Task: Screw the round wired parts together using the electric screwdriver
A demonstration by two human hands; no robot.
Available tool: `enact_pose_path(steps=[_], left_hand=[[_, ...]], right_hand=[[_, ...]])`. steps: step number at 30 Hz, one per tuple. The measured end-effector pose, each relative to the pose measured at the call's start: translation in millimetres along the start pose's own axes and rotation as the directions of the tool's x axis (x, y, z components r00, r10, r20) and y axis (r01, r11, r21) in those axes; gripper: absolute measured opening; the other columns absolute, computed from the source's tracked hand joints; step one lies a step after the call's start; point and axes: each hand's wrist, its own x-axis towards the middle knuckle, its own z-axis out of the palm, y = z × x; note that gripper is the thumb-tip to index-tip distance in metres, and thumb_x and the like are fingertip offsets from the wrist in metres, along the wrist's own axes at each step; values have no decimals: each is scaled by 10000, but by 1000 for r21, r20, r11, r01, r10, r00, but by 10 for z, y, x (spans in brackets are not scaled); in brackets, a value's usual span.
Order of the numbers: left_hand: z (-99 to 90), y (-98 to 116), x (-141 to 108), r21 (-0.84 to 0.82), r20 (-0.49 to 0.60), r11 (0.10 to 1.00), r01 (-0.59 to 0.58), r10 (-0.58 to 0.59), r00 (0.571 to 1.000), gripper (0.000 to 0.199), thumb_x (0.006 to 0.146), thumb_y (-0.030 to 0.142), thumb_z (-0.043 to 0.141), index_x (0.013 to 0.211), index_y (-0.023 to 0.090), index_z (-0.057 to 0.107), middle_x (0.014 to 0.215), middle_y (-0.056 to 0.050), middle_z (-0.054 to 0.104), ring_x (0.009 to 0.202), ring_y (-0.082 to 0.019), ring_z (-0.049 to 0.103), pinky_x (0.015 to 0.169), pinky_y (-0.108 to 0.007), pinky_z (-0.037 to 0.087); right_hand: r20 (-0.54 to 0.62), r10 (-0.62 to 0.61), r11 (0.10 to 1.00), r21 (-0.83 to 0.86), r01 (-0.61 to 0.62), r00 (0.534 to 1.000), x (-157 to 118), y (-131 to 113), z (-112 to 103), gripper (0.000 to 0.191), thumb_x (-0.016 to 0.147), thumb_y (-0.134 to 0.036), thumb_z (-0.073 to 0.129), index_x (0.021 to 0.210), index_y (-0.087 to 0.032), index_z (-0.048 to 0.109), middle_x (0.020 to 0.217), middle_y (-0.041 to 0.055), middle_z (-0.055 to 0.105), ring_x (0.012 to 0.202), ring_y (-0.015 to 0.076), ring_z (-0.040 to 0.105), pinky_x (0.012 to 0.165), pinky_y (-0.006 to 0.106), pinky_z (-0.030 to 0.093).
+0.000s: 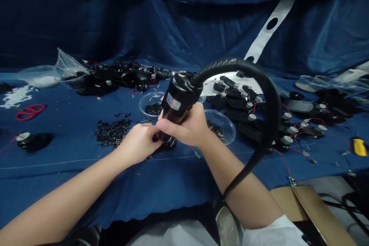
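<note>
My right hand (190, 125) is wrapped around a black electric screwdriver (180, 94), held nearly upright with its tip pointing down. A thick black cable (275, 103) loops from its top over my right forearm. My left hand (141, 140) is closed beside the tip, fingers pinched on a black plastic part (169, 145) that my hands mostly hide. A red wire with a small green connector (197, 154) lies just right of that part. Left of my hands spreads a pile of small black pieces (111, 132).
Clear round dishes with small screws (229, 128) and dark bits (147, 102) stand behind my hands. Black parts with motors and red wires (250, 102) crowd the right; more black parts (123, 77) lie at the back. Red-handled scissors (30, 112) and white pieces (17, 96) are left.
</note>
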Motion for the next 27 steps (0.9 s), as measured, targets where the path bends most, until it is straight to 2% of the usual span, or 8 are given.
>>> enact_pose_path(steps=[4,8,11,16,20,24,27], left_hand=[[-5,-9,20,52,44,998,-21,18,999,174,874,171,698,1042,193,736,968,-75,770,889,-266,739,788,-379,570],[-31,3,26,61,79,998,-7,2,997,73,872,167,692,925,191,736,881,-49,754,776,-218,703,702,-340,537],[-29,5,31,43,61,999,-30,27,998,25,880,187,711,860,190,726,853,-40,750,752,-213,696,698,-345,534],[-4,4,56,42,49,998,-40,38,998,73,861,186,759,804,201,716,764,-9,729,722,-210,699,682,-333,522],[-119,21,35,66,99,998,-15,8,995,70,865,265,800,870,211,755,870,-33,769,835,-250,733,777,-370,563],[-282,-27,-74,53,134,997,-64,56,989,422,870,517,809,1169,222,767,1155,-72,785,1093,-318,730,986,-449,575],[-267,-85,-151,49,170,997,-65,55,984,565,904,624,741,1293,215,733,1274,-98,753,1163,-333,721,1039,-460,571]], right_hand=[[16,47,999,-25,-46,999,17,-1,-21,503,793,-694,807,979,-247,672,817,1,730,770,207,712,833,402,620],[20,74,997,-24,-73,997,17,60,-32,526,801,-708,793,1035,-255,665,797,-8,713,740,198,688,832,410,622],[31,72,997,-10,-72,997,19,81,-37,546,799,-715,794,1082,-270,656,805,-14,706,739,196,678,814,406,616],[37,73,997,-21,-73,997,23,106,-42,529,815,-703,784,1101,-275,662,818,-16,696,737,194,671,733,379,576],[-3,91,996,13,-91,996,6,146,-22,506,832,-662,793,1125,-272,660,862,-10,715,794,194,679,773,384,577],[-51,147,987,80,-142,988,6,141,37,436,811,-598,836,1001,-252,653,821,-13,708,772,177,677,742,364,581],[-11,183,959,222,-177,983,32,124,115,442,814,-552,833,1054,-238,634,813,-11,708,768,172,701,777,368,620]])
